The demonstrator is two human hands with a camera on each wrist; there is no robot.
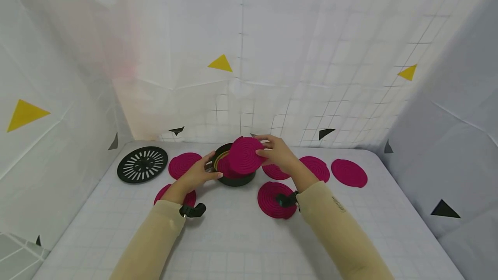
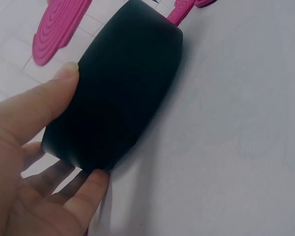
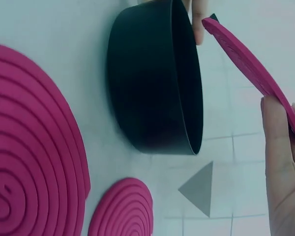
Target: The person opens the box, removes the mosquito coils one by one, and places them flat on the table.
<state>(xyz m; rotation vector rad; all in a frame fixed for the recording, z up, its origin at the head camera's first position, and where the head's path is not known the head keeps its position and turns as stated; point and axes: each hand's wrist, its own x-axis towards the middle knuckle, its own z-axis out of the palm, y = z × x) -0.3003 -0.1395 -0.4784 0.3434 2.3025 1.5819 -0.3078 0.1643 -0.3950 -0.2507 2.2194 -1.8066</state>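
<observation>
My right hand (image 1: 278,154) pinches a magenta spiral-grooved coaster (image 1: 245,155) by its edge, between thumb and fingers. The coaster is tilted above the mouth of a black round container (image 1: 237,182). In the right wrist view the held coaster (image 3: 255,73) appears edge-on, apart from the container (image 3: 142,78). My left hand (image 1: 194,178) grips the container's side. The left wrist view has the thumb on the dark wall (image 2: 118,88) and fingertips near its base. More magenta and a yellowish ring show inside the container; the held coaster covers part of its opening.
A black slotted disc (image 1: 142,164) lies at the back left of the white table. Several magenta coasters lie flat, among them one at the far right (image 1: 349,173), one near the right wrist (image 1: 268,200) and one at the left (image 1: 183,164). White sheeting (image 1: 186,111) stands behind.
</observation>
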